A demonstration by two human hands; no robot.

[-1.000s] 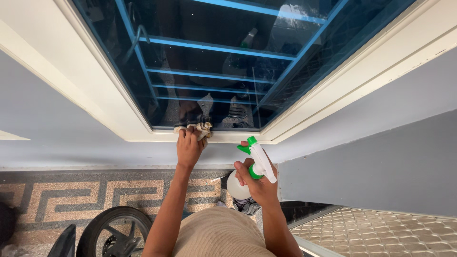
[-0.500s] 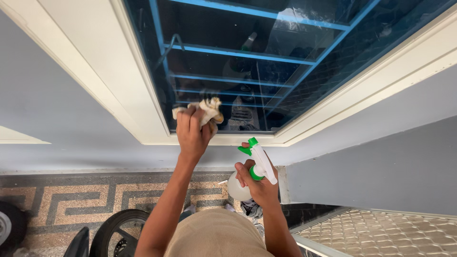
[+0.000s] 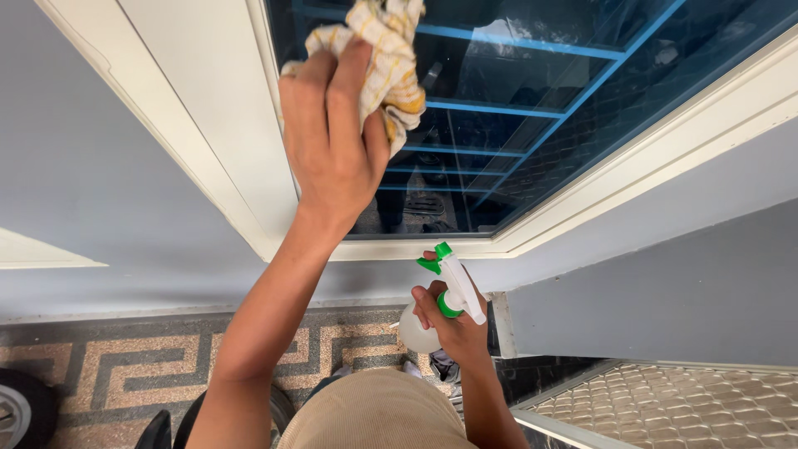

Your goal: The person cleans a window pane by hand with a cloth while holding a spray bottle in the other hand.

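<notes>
While the left hand (image 3: 332, 150) presses a cloth (image 3: 389, 58) flat against the window (image 3: 515, 108), the right hand (image 3: 453, 324) holds a spray bottle (image 3: 436, 303) low, below the window's bottom edge.

Left grip: fingers spread over the cloth, palm toward the glass, cloth bunched under and past the fingertips. Cloth is cream with yellow checks, sits at the window's upper left, just beside the left frame (image 3: 208, 108). Part of the cloth runs off the top of the view.

Right grip: closed round the bottle neck, thumb side up. Bottle is white, with green nozzle tip and green collar; nozzle points up toward the window's bottom frame, not touching it. Bottle body is mostly hidden behind the hand.

Window: dark blue-tinted glass, blue bars behind it, cream frame all round. Grey wall (image 3: 100, 208) left of and below the window, more grey wall to the right.

Below the window: patterned floor (image 3: 125, 366) with a key-style border, tyre (image 3: 21, 407) at the far lower left, ribbed mesh panel (image 3: 682, 407) at the lower right. Person's tan garment (image 3: 374, 416) fills the bottom centre.
</notes>
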